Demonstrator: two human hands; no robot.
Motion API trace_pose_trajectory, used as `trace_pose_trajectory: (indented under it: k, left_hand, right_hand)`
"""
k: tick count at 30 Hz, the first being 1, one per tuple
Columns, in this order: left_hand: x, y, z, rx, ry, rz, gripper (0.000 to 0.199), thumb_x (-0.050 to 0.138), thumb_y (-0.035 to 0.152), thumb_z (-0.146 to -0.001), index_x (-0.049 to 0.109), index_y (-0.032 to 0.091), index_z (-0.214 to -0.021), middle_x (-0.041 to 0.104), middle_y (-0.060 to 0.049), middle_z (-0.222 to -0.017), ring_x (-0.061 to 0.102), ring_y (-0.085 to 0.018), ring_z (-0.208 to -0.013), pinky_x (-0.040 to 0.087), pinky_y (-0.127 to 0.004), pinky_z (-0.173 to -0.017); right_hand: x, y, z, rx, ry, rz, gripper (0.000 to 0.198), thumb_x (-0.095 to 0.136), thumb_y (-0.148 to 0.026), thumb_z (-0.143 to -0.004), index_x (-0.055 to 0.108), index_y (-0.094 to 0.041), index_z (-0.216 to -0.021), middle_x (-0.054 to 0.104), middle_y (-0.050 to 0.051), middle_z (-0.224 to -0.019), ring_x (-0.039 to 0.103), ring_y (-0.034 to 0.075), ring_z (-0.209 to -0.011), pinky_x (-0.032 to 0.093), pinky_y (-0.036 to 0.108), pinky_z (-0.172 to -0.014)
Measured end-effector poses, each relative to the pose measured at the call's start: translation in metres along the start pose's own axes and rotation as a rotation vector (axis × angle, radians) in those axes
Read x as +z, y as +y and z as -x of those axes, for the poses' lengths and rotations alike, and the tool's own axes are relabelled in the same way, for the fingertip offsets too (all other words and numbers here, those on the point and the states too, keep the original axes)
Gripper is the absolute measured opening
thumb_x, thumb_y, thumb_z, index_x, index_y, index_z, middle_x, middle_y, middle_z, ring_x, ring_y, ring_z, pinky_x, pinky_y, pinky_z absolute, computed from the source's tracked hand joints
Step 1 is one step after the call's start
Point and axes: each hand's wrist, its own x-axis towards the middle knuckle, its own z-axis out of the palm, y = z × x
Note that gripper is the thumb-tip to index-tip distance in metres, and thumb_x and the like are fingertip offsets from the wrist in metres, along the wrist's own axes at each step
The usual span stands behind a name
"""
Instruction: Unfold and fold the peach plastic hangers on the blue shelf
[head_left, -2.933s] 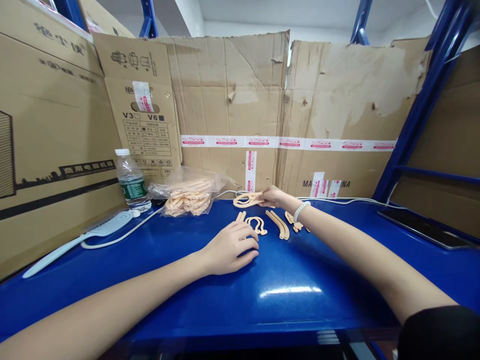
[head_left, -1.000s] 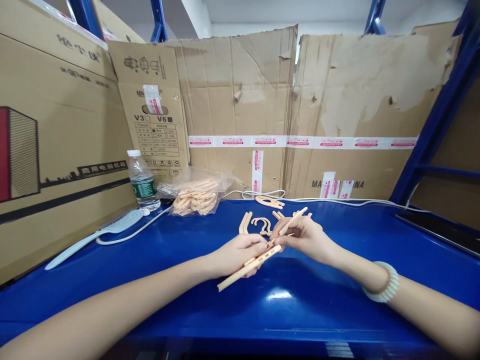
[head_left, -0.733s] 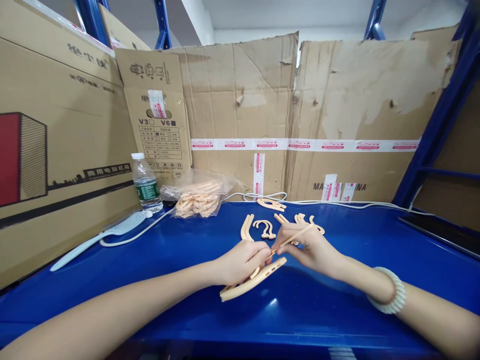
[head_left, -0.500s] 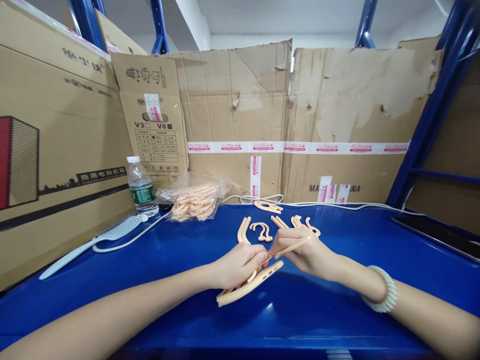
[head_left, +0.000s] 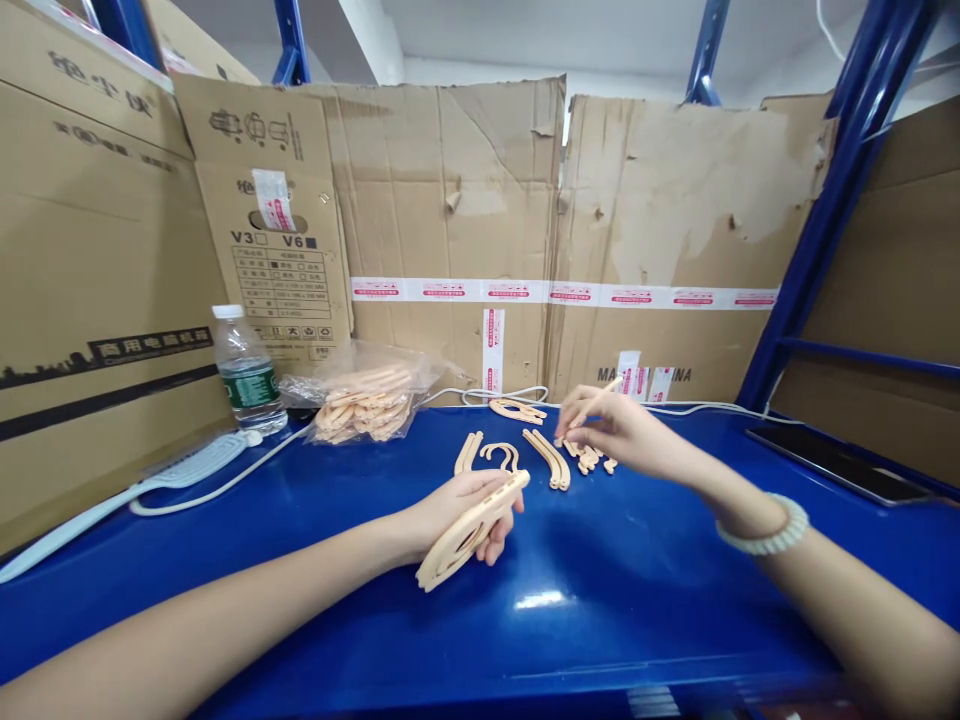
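Note:
My left hand (head_left: 442,505) is turned partly palm up, closed round a beige folding hanger (head_left: 486,508) that lies folded along its palm. My right hand (head_left: 630,428) pinches a slim beige strip (head_left: 598,404) that points up to the right. Its fingertips hover at or touch a cluster of small beige hook pieces (head_left: 589,461), partly hidden beneath it. Between the hands lie a pair of curved hanger arms (head_left: 553,466) and two hooks (head_left: 504,455). Another pair of arms (head_left: 466,455) rests farther left. An oval beige hanger (head_left: 517,411) lies at the back.
On the blue table (head_left: 600,620), a clear bag of beige parts (head_left: 367,405) stands beside a water bottle (head_left: 251,385). A pale hairbrush (head_left: 180,467) lies at the left, a dark tablet-like device (head_left: 840,465) at the right. Cardboard sheets (head_left: 450,230) and a white cable (head_left: 510,393) border the back.
My right hand has moved away from my left, up and forward to the small pieces, carrying the strip. My left hand has rolled over with the hanger. The view has shifted slightly right.

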Motion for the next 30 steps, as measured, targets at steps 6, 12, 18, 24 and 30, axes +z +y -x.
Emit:
trace_pose_trajectory:
  k: [6,12,18,24,30]
  left_hand:
    - [-0.006,0.004,-0.005,-0.022,0.029,0.31,0.027,0.063,0.036,-0.082,0.063,0.01,-0.089,0.068,-0.01,-0.071,0.065,-0.018,-0.065,0.05,-0.027,-0.065]
    - [-0.003,0.006,-0.001,-0.04,0.143,0.355,0.019,0.061,0.027,-0.085,0.065,0.012,-0.094,0.069,-0.011,-0.083,0.066,-0.021,-0.077,0.05,-0.03,-0.072]
    - [0.001,0.01,0.002,-0.039,0.195,0.365,0.02,0.057,0.01,-0.079,0.067,0.013,-0.096,0.068,-0.009,-0.086,0.065,-0.02,-0.078,0.051,-0.032,-0.075]
    - [0.002,0.011,0.003,-0.055,0.246,0.359,0.029,0.053,0.004,-0.078,0.067,0.013,-0.101,0.069,-0.01,-0.091,0.065,-0.02,-0.081,0.052,-0.035,-0.078]
    - [0.0,0.011,0.007,-0.022,0.222,0.496,0.032,0.044,0.031,-0.094,0.061,0.011,-0.112,0.067,-0.014,-0.098,0.064,-0.02,-0.079,0.051,-0.033,-0.076]
  right_hand:
    - [-0.036,0.049,0.004,0.748,-0.177,-0.169,0.048,0.078,-0.022,-0.066,0.053,-0.011,-0.105,0.061,-0.001,-0.062,0.06,0.013,-0.053,0.052,0.024,-0.052]
    - [-0.023,0.062,0.004,0.967,-0.137,0.016,0.065,0.079,-0.021,-0.07,0.046,-0.008,-0.124,0.061,-0.001,-0.057,0.062,0.014,-0.05,0.054,0.024,-0.051]
    - [-0.011,0.038,0.001,0.675,-0.021,0.494,0.028,0.06,-0.017,-0.085,0.057,-0.01,-0.112,0.063,0.005,-0.067,0.063,0.018,-0.066,0.048,0.028,-0.063]
    - [0.04,-0.04,0.016,-0.5,-0.213,0.326,0.02,0.054,-0.032,-0.093,0.062,-0.016,-0.104,0.062,0.007,-0.095,0.055,0.018,-0.091,0.046,0.032,-0.082]
    - [0.067,-0.04,0.022,-0.565,-0.339,0.404,0.019,0.048,-0.029,-0.096,0.062,-0.016,-0.098,0.061,0.008,-0.099,0.051,0.019,-0.098,0.043,0.032,-0.088]
